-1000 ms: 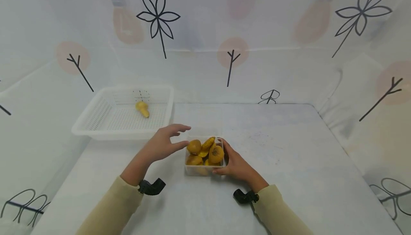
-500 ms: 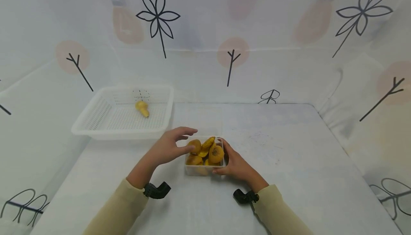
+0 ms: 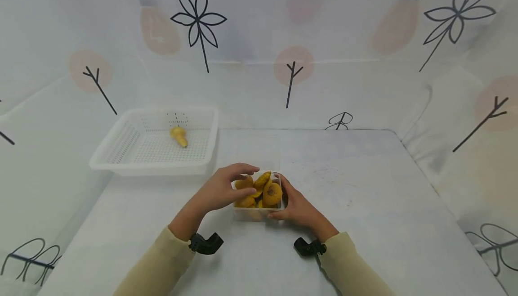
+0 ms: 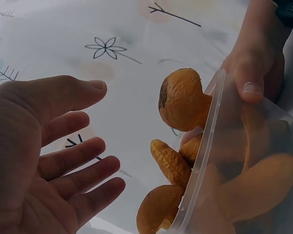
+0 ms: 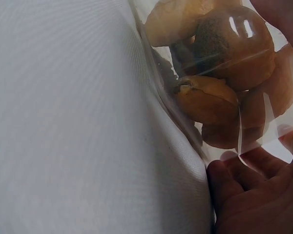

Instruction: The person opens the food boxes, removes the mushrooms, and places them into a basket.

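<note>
A clear plastic box [image 3: 248,215] on the table holds several yellow gourds [image 3: 273,194], some rising above its rim. My right hand [image 3: 300,207] grips the box at its right side, thumb at the front corner; the right wrist view shows the fingers [image 5: 263,170] against the clear wall. Over the left part of the box is my left hand [image 3: 226,189], thumb and fingers spread apart with nothing between them. In the left wrist view a gap lies between those fingers [image 4: 80,178] and the gourds [image 4: 181,100]. Part of the box's left side is hidden from the head view.
A white slotted plastic basket [image 3: 154,170] stands at the back left, with one yellow gourd [image 3: 179,136] in it. The white-covered table [image 3: 364,206] meets a patterned cloth [image 3: 251,84] at the back. Each wrist carries a black camera [image 3: 206,244].
My left hand has moved right, from beside the box to over its left gourds. The right hand and the box have stayed in place.
</note>
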`<state>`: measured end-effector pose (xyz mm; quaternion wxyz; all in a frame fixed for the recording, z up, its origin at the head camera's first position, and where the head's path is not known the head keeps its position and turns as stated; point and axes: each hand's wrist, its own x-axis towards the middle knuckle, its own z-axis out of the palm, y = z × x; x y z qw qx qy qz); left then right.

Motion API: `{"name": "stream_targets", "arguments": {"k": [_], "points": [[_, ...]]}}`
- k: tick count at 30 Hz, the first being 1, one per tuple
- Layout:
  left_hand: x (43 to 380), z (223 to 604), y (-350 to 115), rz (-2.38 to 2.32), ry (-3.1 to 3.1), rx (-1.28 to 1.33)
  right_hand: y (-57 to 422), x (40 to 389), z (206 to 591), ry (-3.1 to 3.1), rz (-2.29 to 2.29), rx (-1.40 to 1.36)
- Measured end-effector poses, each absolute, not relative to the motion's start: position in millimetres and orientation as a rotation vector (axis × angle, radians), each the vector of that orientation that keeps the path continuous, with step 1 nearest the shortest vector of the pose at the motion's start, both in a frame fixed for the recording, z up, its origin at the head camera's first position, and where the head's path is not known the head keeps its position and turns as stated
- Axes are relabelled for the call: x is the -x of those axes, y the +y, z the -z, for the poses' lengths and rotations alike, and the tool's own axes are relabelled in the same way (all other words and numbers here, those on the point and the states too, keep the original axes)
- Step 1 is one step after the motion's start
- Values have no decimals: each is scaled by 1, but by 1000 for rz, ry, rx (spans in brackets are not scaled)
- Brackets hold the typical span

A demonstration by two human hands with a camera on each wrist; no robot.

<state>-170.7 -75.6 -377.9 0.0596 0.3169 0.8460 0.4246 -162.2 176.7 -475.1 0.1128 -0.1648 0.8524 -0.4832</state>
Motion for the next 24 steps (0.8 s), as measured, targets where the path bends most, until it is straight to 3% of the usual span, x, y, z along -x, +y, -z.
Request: {"name": "stream_targets", "arguments": {"k": [24], "points": [[164, 388, -52, -1338, 2449, -1070, 178, 161, 478, 2533, 1414, 525]]}}
